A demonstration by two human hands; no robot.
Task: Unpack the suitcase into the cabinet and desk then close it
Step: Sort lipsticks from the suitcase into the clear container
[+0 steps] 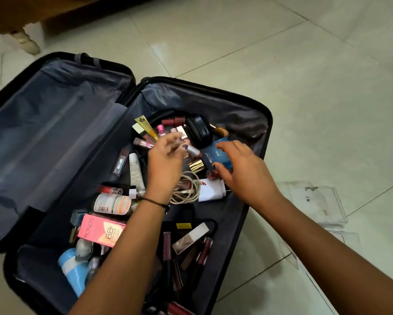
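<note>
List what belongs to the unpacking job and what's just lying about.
Job: suitcase, blue perfume box, headphones, Pond's box, charger, cable, lipstick tube.
Lying about: clear plastic box on the floor, wooden furniture leg.

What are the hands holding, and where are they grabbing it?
The left hand pinches a small pink tube by one end. The right hand grips the blue box, thumb and fingers on opposite edges.
</note>
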